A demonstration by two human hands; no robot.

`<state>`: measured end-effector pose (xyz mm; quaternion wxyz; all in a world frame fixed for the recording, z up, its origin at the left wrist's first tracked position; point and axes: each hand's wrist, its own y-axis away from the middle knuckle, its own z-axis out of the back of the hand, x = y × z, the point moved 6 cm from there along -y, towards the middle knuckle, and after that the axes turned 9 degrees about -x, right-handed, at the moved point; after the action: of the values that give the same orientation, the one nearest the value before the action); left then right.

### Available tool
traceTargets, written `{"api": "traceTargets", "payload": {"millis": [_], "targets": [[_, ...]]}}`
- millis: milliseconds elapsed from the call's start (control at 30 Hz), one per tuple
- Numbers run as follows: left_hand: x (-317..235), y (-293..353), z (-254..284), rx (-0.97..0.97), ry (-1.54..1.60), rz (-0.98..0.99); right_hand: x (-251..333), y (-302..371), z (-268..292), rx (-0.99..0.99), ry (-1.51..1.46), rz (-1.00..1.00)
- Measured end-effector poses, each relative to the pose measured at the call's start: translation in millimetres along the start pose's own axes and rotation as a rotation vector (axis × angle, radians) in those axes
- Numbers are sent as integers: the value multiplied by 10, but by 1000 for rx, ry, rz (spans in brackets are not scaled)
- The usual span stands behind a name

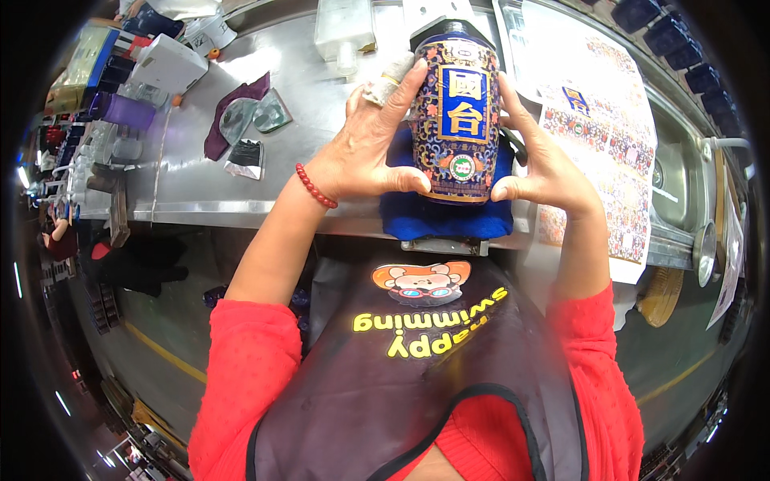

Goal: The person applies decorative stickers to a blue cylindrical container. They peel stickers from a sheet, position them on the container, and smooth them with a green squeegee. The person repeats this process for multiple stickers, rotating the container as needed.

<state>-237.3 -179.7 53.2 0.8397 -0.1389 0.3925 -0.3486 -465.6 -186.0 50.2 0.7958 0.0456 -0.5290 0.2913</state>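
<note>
A dark blue bottle (pixel 429 148) with an ornate floral pattern and a bright blue front panel lies tilted, its neck away from me. My left hand (pixel 365 148) holds its left side, with the thumb against the lower front and a finger stretched up along the edge. Around another finger of that hand is a whitish wrap (pixel 389 82). On the bottle's right side rests my right hand (pixel 549 164), its thumb at the bottom corner. Beneath the bottle is a blue cloth (pixel 445 216) over a support at the bench's front edge.
Printed decal sheets (pixel 597 136) lie at right, beside a metal sink (pixel 674 188). A purple cloth (pixel 216 140) and clear scraper-like pieces (pixel 271 112) are on the steel bench (pixel 192 188). Several bottles and a white box (pixel 170 64) stand at far left; dark blue bottles (pixel 670 40) line the far right.
</note>
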Motion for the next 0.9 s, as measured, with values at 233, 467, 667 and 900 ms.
{"api": "traceTargets", "payload": {"millis": [233,467,667,900], "targets": [[17,59,-16,4,-73,-34,-20,-4,-5,-12,39,39],[151,197,-70,-60,-19,-17,-119,0,-4,-10,21,-86],[181,282,-155,-75,-42,-21,-107,-3,-16,-7,45,-110],[201,246,-135,-68,-77,-59,-88,-8,-13,-5,61,-34]]}}
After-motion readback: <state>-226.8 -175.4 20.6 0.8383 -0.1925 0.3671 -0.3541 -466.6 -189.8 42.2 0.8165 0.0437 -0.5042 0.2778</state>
